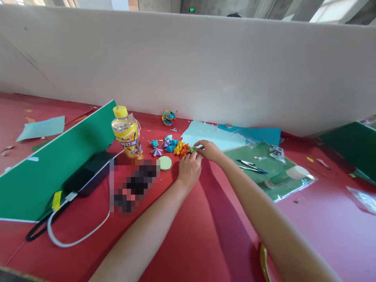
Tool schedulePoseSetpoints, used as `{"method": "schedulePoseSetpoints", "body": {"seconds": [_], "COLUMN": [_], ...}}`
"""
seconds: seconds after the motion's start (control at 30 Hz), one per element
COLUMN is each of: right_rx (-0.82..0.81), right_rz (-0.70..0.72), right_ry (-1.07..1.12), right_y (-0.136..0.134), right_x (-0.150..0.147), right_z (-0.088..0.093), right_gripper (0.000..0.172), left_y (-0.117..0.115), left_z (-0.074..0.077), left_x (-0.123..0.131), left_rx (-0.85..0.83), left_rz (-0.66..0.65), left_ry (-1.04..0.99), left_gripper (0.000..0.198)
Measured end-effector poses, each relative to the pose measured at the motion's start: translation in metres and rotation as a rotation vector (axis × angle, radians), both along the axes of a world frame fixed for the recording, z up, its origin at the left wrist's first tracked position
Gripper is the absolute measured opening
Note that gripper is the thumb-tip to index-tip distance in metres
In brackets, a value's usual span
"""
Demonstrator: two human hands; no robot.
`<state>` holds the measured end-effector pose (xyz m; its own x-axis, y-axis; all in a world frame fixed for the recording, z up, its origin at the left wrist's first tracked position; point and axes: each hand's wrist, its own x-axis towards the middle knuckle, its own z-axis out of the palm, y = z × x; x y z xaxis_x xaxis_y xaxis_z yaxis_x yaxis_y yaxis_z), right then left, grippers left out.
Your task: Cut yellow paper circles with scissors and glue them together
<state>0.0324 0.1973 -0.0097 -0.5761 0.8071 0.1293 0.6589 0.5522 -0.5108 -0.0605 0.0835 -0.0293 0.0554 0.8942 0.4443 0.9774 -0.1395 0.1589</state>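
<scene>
A small light-green folded paper piece (192, 149) lies on the red table at the right end of a cluster of colourful ones. My right hand (210, 150) has its thumb and index finger closed around this piece. Just in front of it, my left hand (190, 169) rests low with curled fingers, its fingertips partly hidden. Touching or close beside the left fingers is an orange folded paper piece (185, 150), followed leftward by a yellow one (178, 148) and blue ones (172, 146). A purple piece (156, 152) sits farther left, near a pale-green round disc (165, 163).
A yellow-capped bottle (127, 135) stands left, near a black box (88, 174) with a white cable (79, 243). A multicoloured paper ball (168, 117) lies behind. Rightward are light-blue paper (205, 133), a green mat (249, 156), scissors (252, 168) and a white-capped glue bottle (296, 172).
</scene>
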Motion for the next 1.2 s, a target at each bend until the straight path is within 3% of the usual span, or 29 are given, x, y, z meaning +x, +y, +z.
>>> {"method": "schedulePoseSetpoints", "body": {"seconds": [0.2,0.37,0.43,0.53,0.67,0.83,1.2], "right_rx": [-0.012,-0.036,-0.025,0.021,0.046,-0.055,-0.171], "right_rz": [-0.013,0.000,-0.010,-0.066,-0.189,-0.196,-0.044], "right_ry": [0.149,0.327,0.401,0.487,0.527,0.465,0.351], "right_y": [0.002,0.001,-0.003,-0.011,-0.023,-0.028,-0.038], "right_x": [-0.002,-0.002,0.000,0.006,0.014,0.018,0.015], "right_z": [-0.012,-0.014,-0.012,-0.012,-0.023,-0.034,-0.013], "right_gripper": [0.020,0.032,0.034,0.029,0.026,0.021,0.012], "left_y": [-0.001,-0.002,-0.002,0.000,0.002,0.000,0.000], "left_z": [0.004,0.008,0.009,0.008,0.004,0.007,0.006], "left_x": [-0.004,-0.005,-0.004,0.000,0.003,0.003,0.005], "left_rx": [0.001,0.009,0.017,-0.011,-0.073,-0.130,-0.232], "left_rz": [0.071,0.137,0.095,-0.109,-0.273,-0.283,-0.244], "left_ry": [-0.008,-0.047,-0.052,-0.023,0.024,0.027,-0.010], "left_gripper": [0.020,0.019,0.023,0.022,0.014,0.018,0.025]}}
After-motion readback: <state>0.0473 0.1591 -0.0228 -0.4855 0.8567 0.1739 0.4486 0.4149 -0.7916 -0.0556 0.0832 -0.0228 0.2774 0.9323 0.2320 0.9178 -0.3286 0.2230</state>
